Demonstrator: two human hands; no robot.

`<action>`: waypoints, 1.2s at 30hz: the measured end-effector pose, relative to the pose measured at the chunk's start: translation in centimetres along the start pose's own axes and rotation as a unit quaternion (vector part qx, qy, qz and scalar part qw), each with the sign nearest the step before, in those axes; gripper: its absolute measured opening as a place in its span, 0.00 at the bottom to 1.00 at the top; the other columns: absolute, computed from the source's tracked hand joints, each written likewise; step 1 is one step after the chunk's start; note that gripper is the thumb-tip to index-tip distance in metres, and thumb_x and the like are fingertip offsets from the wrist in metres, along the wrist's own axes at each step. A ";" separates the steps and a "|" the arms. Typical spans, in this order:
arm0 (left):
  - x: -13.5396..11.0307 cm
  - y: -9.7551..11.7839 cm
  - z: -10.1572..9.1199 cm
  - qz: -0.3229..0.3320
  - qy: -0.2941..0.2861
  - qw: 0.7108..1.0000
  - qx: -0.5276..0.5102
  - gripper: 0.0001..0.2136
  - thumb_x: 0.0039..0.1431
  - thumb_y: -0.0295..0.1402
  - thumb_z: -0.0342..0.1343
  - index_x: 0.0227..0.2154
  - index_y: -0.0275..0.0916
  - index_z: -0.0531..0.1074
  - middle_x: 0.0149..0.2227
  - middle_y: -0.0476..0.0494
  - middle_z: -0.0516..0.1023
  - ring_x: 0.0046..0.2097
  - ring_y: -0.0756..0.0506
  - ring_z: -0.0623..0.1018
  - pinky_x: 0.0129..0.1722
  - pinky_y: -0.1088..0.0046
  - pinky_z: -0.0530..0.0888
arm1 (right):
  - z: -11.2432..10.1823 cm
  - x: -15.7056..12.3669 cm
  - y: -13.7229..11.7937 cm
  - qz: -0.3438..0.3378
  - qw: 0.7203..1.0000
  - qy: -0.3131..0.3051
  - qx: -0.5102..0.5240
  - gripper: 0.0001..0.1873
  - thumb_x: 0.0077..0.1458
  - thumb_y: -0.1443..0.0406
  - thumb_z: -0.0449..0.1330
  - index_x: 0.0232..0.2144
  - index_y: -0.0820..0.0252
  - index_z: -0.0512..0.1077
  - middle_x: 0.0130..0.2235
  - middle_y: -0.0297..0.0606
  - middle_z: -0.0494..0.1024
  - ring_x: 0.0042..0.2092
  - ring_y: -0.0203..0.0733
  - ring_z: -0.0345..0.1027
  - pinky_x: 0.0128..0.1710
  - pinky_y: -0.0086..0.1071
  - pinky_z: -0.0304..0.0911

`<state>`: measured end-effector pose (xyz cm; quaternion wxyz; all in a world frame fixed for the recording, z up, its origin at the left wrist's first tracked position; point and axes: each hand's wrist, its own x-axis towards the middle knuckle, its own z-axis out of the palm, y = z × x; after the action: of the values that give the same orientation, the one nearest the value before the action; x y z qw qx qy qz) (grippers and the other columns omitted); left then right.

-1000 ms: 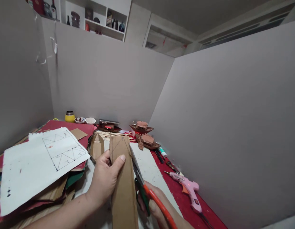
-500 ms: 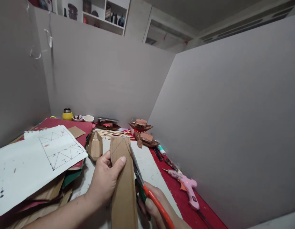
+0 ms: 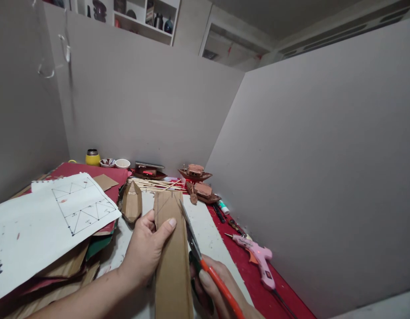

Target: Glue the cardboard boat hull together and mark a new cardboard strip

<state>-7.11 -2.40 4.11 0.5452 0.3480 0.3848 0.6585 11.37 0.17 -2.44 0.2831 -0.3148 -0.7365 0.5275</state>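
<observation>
A long strip of brown cardboard (image 3: 173, 266) is gripped by my left hand (image 3: 152, 243), its thumb flat on the face and its fingers around the left edge. Pencil lines slant across the strip's far end. My right hand (image 3: 221, 283) holds scissors (image 3: 218, 283) with an orange handle and some dark green on the grip. The blades lie along the strip's right edge, tips near the upper right corner. Part of the lower blade and several right fingers are hidden behind the cardboard. Just beyond my left hand lies a pointed, faceted cardboard piece (image 3: 132, 204).
Left, a paper with zigzag drawings (image 3: 32, 226) tops stacked card sheets. Thin wooden sticks (image 3: 155, 184) and small model boats (image 3: 203, 190) lie at the back, near a yellow jar (image 3: 92, 157). A pink glue gun (image 3: 258, 257) rests at right. Grey panels (image 3: 152, 97) surround the table.
The scissor handles have drawn slightly closer together, with less green showing. The whole view has shifted a little. My left hand keeps the same hold on the cardboard.
</observation>
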 end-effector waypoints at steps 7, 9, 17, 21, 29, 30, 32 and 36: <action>0.4 0.3 0.0 -0.015 0.018 1.000 -0.010 0.17 0.50 0.40 0.65 0.40 0.35 0.74 0.34 0.40 0.83 0.31 0.44 0.81 0.30 0.72 0.76 | 0.2 -0.4 -0.1 0.030 0.999 0.005 0.044 0.26 0.55 0.41 0.51 0.27 0.56 0.58 0.15 0.22 0.53 0.15 0.27 0.44 0.13 0.23 0.41; 0.8 0.7 0.0 -0.009 0.030 0.999 -0.007 0.18 0.50 0.42 0.64 0.39 0.35 0.74 0.33 0.40 0.83 0.31 0.45 0.80 0.30 0.73 0.76 | 0.2 -0.4 -0.1 0.030 0.999 0.001 0.042 0.27 0.54 0.40 0.51 0.26 0.56 0.57 0.16 0.22 0.52 0.16 0.28 0.45 0.13 0.23 0.42; 1.1 1.1 -0.2 0.021 0.001 1.000 0.009 0.17 0.50 0.40 0.65 0.39 0.35 0.76 0.33 0.42 0.83 0.31 0.47 0.79 0.32 0.73 0.76 | -0.6 0.5 -0.9 -0.039 0.997 -0.024 -0.061 0.25 0.60 0.43 0.46 0.29 0.58 0.60 0.21 0.29 0.61 0.22 0.31 0.51 0.20 0.27 0.47; 1.1 0.8 -0.1 0.019 -0.011 1.000 -0.001 0.16 0.50 0.39 0.65 0.38 0.35 0.76 0.32 0.43 0.83 0.31 0.47 0.79 0.32 0.75 0.76 | -0.9 0.7 -1.3 -0.038 0.996 -0.021 -0.076 0.25 0.61 0.44 0.46 0.29 0.59 0.60 0.22 0.30 0.62 0.23 0.31 0.52 0.22 0.28 0.48; 1.2 0.5 -0.1 0.007 -0.004 1.000 0.000 0.15 0.50 0.40 0.65 0.38 0.36 0.76 0.32 0.43 0.83 0.30 0.47 0.79 0.31 0.74 0.76 | -0.2 0.2 -1.1 0.033 0.999 0.001 -0.031 0.25 0.59 0.43 0.48 0.26 0.57 0.57 0.18 0.25 0.57 0.19 0.29 0.48 0.18 0.26 0.44; 1.2 0.5 -0.1 0.007 -0.004 1.000 0.002 0.15 0.50 0.40 0.65 0.38 0.36 0.76 0.32 0.43 0.83 0.30 0.47 0.79 0.31 0.74 0.76 | -0.1 0.1 -1.1 0.041 0.999 0.008 -0.023 0.25 0.58 0.42 0.48 0.26 0.57 0.56 0.17 0.24 0.56 0.18 0.29 0.46 0.17 0.26 0.43; 1.2 0.5 0.0 0.004 -0.005 1.000 0.005 0.15 0.51 0.39 0.64 0.38 0.36 0.76 0.32 0.44 0.83 0.30 0.47 0.79 0.31 0.74 0.75 | 0.1 -0.1 -0.9 0.052 0.998 0.022 -0.009 0.26 0.58 0.41 0.48 0.26 0.56 0.56 0.16 0.23 0.53 0.17 0.28 0.44 0.16 0.25 0.41; 1.3 0.5 0.0 -0.002 -0.002 1.000 0.005 0.16 0.50 0.39 0.65 0.39 0.36 0.76 0.31 0.44 0.82 0.28 0.47 0.78 0.29 0.74 0.74 | 0.4 -0.2 -0.5 0.061 0.998 0.023 0.009 0.27 0.58 0.40 0.47 0.26 0.56 0.58 0.14 0.23 0.53 0.15 0.28 0.45 0.13 0.25 0.41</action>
<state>-7.52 -1.19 4.62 0.5456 0.3511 0.3873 0.6550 11.10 -0.40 -2.08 0.2697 -0.3686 -0.7045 0.5432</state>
